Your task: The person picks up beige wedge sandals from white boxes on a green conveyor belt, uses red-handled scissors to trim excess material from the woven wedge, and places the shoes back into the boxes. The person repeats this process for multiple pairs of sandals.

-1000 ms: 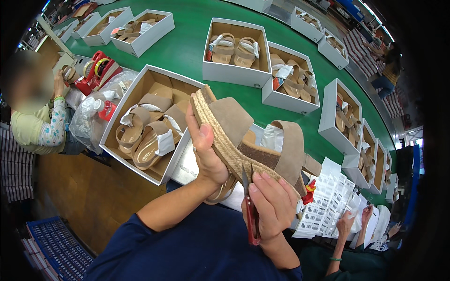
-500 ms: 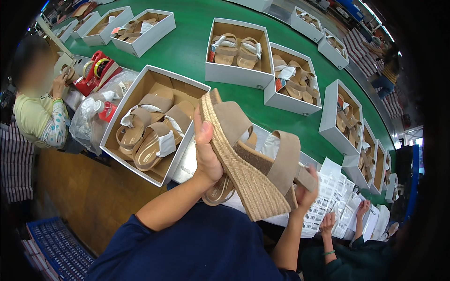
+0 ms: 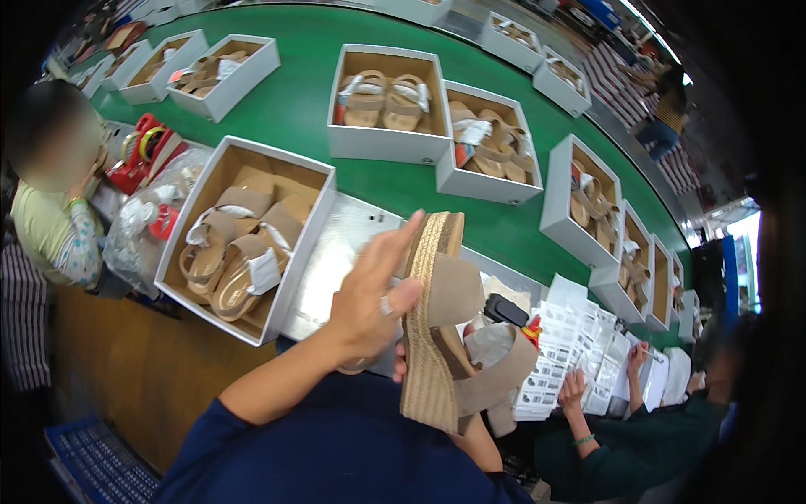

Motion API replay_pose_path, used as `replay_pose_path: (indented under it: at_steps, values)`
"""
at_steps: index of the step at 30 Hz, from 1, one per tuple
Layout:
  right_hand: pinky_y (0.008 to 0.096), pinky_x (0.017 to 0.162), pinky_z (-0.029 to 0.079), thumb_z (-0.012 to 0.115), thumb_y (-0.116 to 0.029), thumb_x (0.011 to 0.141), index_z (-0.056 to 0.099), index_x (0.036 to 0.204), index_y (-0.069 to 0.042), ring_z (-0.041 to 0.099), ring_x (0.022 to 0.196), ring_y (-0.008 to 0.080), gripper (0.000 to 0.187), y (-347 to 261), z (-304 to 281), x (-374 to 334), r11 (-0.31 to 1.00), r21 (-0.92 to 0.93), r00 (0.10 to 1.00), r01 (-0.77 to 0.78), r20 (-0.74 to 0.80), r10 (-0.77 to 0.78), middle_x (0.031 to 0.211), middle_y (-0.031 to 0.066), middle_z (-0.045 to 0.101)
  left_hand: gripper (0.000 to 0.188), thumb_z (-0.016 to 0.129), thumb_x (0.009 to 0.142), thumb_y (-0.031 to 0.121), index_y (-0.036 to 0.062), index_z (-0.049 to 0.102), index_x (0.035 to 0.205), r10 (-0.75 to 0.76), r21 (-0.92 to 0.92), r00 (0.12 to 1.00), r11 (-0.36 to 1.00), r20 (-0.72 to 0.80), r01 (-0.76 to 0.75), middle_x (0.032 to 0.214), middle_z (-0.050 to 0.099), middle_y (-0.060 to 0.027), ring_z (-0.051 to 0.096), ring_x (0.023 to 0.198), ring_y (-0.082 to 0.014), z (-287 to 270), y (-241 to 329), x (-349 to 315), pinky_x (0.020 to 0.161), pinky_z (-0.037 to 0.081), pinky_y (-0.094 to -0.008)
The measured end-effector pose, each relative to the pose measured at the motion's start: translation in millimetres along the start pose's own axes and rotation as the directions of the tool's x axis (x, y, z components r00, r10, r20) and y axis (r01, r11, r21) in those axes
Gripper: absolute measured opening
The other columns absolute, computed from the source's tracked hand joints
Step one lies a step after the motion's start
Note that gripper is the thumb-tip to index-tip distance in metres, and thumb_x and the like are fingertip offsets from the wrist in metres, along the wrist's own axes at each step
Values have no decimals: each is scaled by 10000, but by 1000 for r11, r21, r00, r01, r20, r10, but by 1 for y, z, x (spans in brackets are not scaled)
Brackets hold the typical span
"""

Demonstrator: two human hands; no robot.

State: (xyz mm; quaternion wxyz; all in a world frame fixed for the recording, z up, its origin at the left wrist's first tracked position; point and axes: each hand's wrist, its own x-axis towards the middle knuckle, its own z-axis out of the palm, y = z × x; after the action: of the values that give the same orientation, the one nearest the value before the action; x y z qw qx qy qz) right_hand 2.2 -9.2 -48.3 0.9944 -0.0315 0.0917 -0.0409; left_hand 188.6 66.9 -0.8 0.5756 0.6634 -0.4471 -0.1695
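Observation:
In front of my chest a beige wedge sandal [image 3: 449, 361] with a woven rope-like sole stands almost upright, toe end up. My left hand [image 3: 361, 311], with a ring on it, lies along the sole near the toe, fingers stretched out and thumb at its edge. Most of my right hand [image 3: 400, 363] is hidden behind the sandal; a few fingertips show, wrapped round the sole. White paper stuffing fills the straps. Part of another sandal [image 3: 357, 366] peeks out beneath my left wrist. To the left, an open white shoebox [image 3: 294, 294] holds a pair of similar sandals [image 3: 243, 260].
Several open shoeboxes [image 3: 386, 147] with sandals stand on the green table [image 3: 294, 109]. Label sheets [image 3: 554, 353] lie at right by a co-worker's hands [image 3: 573, 391]. A tape dispenser [image 3: 138, 160] and plastic bags [image 3: 134, 244] are at left, near another person [image 3: 50, 210].
The sandal has turned more upright, its woven sole side toward me. My left hand has loosened from its grip, fingers now straightened. My right hand has gone behind the sandal. The view has shifted.

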Motion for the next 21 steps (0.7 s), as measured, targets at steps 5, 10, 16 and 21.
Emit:
replay_pose_path:
  at_steps: [5,10,16,21]
  values:
    - [427,919,550,531,-585,933,395,1409,21,614,1072,378,782,-32,-30,-15,999,26,999,-21,46,20,1254,252,553,594,446,997,451,23,471,1409,-397,235,895,868,-203,438,1222,574,-228,552,1155,-339,-25,-54,-39,989,421,-404]
    - [337,995,453,508,-371,982,217,1507,30,521,1204,264,722,-49,-47,-28,797,-604,793,31,-471,-387,1375,191,465,633,374,1030,498,-44,537,1314,-713,-121,681,671,166,732,1235,612,-201,584,1138,-269,-4,-134,-89,972,432,-381]
    - [302,1190,144,384,-262,1011,-4,1539,47,106,1492,241,724,-32,-83,2,429,-903,822,31,-221,-525,1618,183,92,739,303,991,643,41,456,1393,-737,-591,577,303,352,747,1254,600,-144,583,1168,-234,19,-74,-78,996,474,-389]
    - [302,1164,223,394,-325,1036,65,1571,-58,273,1419,192,683,-47,-64,6,509,-796,835,327,-8,-550,1580,89,235,673,355,977,635,84,508,1332,-614,-862,765,265,196,433,1200,619,-105,613,1099,-237,25,-53,-59,953,504,-382]
